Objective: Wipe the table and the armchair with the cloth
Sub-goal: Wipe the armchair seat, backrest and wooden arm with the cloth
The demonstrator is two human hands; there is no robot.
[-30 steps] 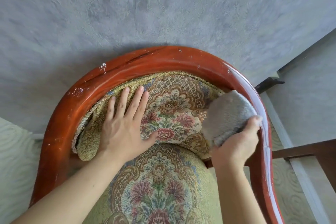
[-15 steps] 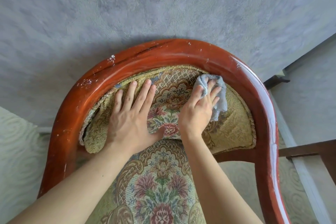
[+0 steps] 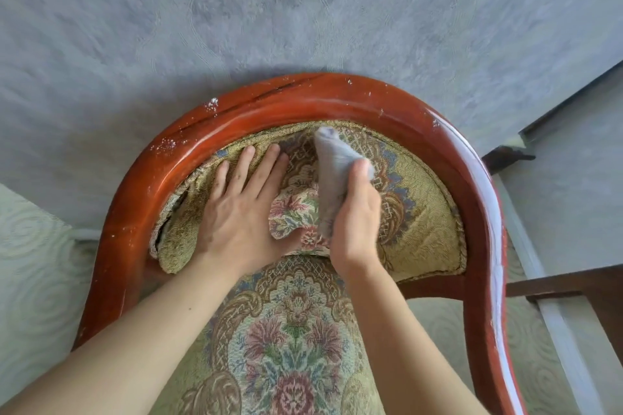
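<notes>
You face a grey patterned wall (image 3: 303, 10) behind the armchair (image 3: 337, 104), whose red wooden rail curves round floral upholstery. A dark wooden bar (image 3: 569, 283) stands right. Your left hand (image 3: 236, 212) lies flat, unclenched, on the backrest; your right hand (image 3: 354, 222) clutches the cloth (image 3: 332, 165) against it.

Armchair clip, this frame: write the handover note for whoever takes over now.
Left hand: open, flat on the backrest fabric.
Right hand: grip shut on the grey cloth, which is pressed to the middle of the backrest.
Done: cannot tell from this frame.
Left: white specks still sit on the wooden rim, upper left. Seat and table unconfirmed; no table is clearly in view.
</notes>
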